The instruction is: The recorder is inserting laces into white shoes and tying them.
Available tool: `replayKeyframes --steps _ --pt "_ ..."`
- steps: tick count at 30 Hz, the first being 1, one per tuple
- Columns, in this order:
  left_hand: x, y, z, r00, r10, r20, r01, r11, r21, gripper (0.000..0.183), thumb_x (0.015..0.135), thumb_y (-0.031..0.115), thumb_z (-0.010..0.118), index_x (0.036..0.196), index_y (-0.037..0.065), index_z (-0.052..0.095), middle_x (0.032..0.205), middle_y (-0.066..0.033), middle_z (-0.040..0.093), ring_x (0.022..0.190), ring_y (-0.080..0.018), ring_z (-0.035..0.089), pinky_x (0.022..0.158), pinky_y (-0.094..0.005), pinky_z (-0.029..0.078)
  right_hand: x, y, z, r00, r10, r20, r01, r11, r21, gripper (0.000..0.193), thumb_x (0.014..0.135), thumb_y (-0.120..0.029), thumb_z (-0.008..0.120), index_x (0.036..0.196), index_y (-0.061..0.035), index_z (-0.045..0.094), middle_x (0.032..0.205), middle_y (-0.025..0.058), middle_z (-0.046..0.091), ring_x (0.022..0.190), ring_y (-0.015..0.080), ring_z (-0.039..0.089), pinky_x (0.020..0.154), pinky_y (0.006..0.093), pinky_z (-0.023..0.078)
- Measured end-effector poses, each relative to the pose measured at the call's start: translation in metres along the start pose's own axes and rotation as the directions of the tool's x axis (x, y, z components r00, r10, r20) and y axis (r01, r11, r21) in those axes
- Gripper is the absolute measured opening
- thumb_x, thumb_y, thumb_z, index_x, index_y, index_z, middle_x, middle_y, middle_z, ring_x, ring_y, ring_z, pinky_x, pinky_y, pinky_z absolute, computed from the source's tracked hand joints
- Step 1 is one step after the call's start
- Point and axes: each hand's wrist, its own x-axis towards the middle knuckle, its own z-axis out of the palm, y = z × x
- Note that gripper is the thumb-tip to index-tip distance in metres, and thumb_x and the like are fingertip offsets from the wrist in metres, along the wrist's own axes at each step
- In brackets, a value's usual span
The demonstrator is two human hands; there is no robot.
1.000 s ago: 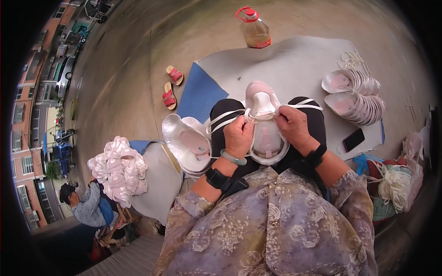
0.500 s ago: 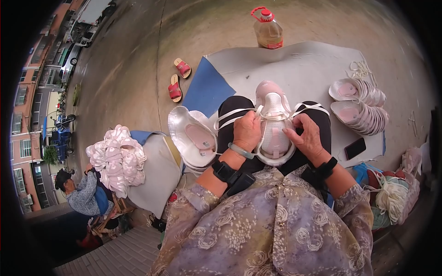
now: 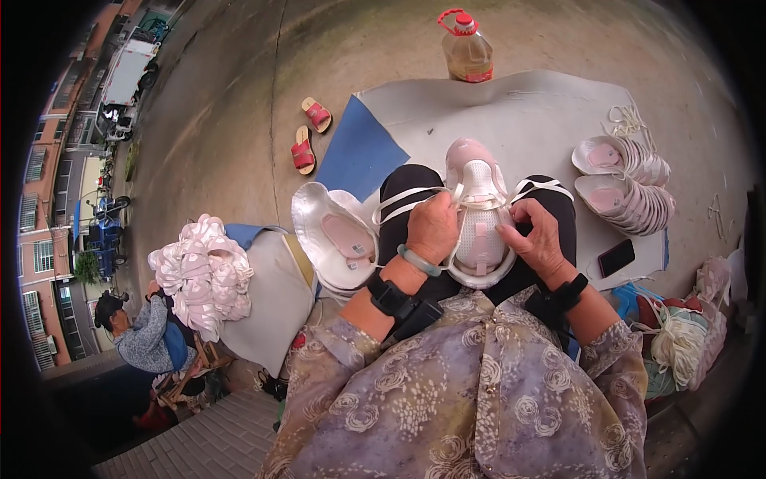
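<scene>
A pink-and-white shoe upper (image 3: 481,231) rests between my knees, its rounded pink toe pointing away from me. A white shoelace (image 3: 407,192) crosses its front and loops out over both dark trouser legs. My left hand (image 3: 432,229) is closed at the upper's left edge, with the lace in its fingers. At the right edge, my right hand (image 3: 537,237) has thumb and forefinger bent together on the upper's side; its other fingers curl inward. Exactly what lies between those fingertips is partly hidden. Nested white-and-pink shoe uppers (image 3: 335,235) lie beside my left knee.
Rows of stacked uppers (image 3: 626,191) sit on a grey sheet (image 3: 527,112) at right, near a phone (image 3: 616,258). Lace bundles (image 3: 678,351) lie lower right. Red slippers (image 3: 303,152) and an oil bottle (image 3: 467,56) stand beyond. A person (image 3: 148,335) sits at left behind a pile of uppers (image 3: 203,275).
Both hands stay at the shoe upper with almost the same grip. The view has shifted slightly, and a white truck at the far left has come further into sight.
</scene>
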Motion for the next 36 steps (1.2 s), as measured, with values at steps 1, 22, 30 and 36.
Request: replayKeyframes --steps 1,22,30,36 --pt "0.002 -0.001 -0.001 1.0 0.018 0.023 -0.018 1.0 0.016 0.014 0.078 0.011 0.056 0.07 0.0 0.051 0.063 -0.0199 0.055 0.061 -0.0378 0.057 0.054 -0.0416 0.044 0.0 0.0 0.0 1.0 0.007 0.0 -0.007 1.0 0.014 0.033 0.065 -0.026 0.073 0.078 -0.0028 0.053 0.07 0.0056 0.051 0.064 0.0177 0.05 0.063 0.0286 0.044" --pt "-0.007 0.016 -0.009 0.996 -0.033 0.082 0.03 0.999 0.037 0.032 0.073 0.02 0.066 0.093 0.001 0.05 0.07 -0.0156 0.058 0.067 -0.0349 0.06 0.06 -0.041 0.048 0.004 -0.002 -0.003 0.998 -0.041 0.038 0.041 0.999 0.001 0.028 0.068 -0.021 0.072 0.078 -0.0038 0.054 0.07 0.0064 0.05 0.064 0.0192 0.049 0.06 0.0295 0.043" --pt "-0.017 0.016 -0.016 0.986 0.1 0.132 -0.112 0.99 0.085 0.043 0.07 0.02 0.067 0.105 0.0 0.05 0.082 -0.0169 0.059 0.076 -0.0336 0.06 0.067 -0.0395 0.048 0.017 -0.035 0.017 0.892 -0.444 0.084 0.443 0.822 -0.358 0.01 0.069 -0.011 0.065 0.077 -0.0117 0.06 0.072 0.0032 0.053 0.069 0.0231 0.054 0.063 0.0356 0.038" --pt "-0.017 0.011 -0.013 0.972 0.002 0.235 -0.034 0.991 0.131 0.029 0.074 0.014 0.055 0.099 0.001 0.055 0.083 -0.0167 0.06 0.078 -0.0344 0.059 0.067 -0.0415 0.048 0.024 -0.035 0.038 0.882 -0.412 0.226 0.47 0.747 -0.471 0.008 0.069 -0.018 0.064 0.072 -0.0121 0.059 0.069 0.002 0.051 0.067 0.0216 0.055 0.067 0.0364 0.036"
